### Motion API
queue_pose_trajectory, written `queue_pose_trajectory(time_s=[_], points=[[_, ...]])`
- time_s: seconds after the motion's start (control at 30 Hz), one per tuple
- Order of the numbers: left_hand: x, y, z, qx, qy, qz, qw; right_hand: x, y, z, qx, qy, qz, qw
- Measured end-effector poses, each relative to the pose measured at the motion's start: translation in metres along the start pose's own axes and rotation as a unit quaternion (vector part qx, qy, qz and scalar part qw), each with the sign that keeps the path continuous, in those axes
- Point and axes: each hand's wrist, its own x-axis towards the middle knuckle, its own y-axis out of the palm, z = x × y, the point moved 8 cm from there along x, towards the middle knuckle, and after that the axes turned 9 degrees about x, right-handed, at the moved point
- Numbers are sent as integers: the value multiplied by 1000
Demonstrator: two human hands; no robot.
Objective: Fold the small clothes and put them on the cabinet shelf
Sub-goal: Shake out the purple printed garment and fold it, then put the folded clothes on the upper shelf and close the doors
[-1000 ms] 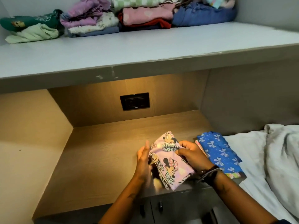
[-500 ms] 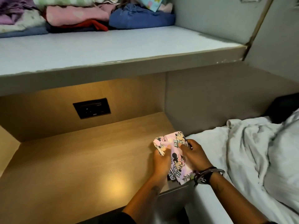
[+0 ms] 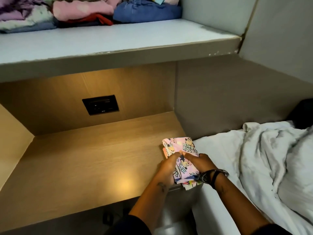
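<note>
Gripping a small pink garment (image 3: 183,148) with a cartoon-mouse print, both hands closed on it. With the left hand (image 3: 166,170), fingers curled round the left edge, thumb laid on top. With the right hand (image 3: 198,164), fingers wrapped over the right side, thumb pressed on the print just beside the other thumb. On the right wrist, a dark watch and bangles (image 3: 212,175).

Held partly folded at the right end of the wooden surface (image 3: 84,167), just beside the bed, lower end hanging past the front edge. Hard to tell whether resting on the wood or lifted just off it.

On the surface, a warm patch of light (image 3: 124,183). In the back panel, a black socket plate (image 3: 100,104). Above, a pale grey cabinet shelf (image 3: 118,41) with folded clothes (image 3: 81,11) piled along its back, pink over red in the middle, and a blue bundle (image 3: 145,12) at the right end. To the right, a white bed sheet (image 3: 220,158) and a rumpled pale duvet (image 3: 271,150).
</note>
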Motion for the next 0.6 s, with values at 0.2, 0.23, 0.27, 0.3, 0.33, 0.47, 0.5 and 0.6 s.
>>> queue_pose_trajectory(time_s=[0.2, 0.23, 0.27, 0.3, 0.33, 0.47, 0.5, 0.6], points=[[-63, -17, 55, -36, 21, 45, 998, -81, 33, -36, 132, 29, 77, 988], [-79, -22, 60, -33, 33, 45, 998, -97, 41, -39, 163, 27, 97, 981], [-99, -28, 64, -36, 51, 49, 997, -115, 51, -41, 199, 21, 123, 972], [-119, -36, 65, -39, 70, 48, 996, -133, 59, -41, 226, 17, 151, 962], [-140, -43, 64, -41, 97, 44, 994, -150, 68, -37, 245, 5, 182, 952], [-232, -63, 29, -27, 232, 26, 972, -227, 78, 13, 245, -97, 221, 939], [-256, -65, 15, -21, 260, 24, 965, -248, 74, 36, 223, -138, 207, 943], [-323, -62, -40, 20, 344, 20, 938, -306, 64, 112, 170, -237, 173, 941]])
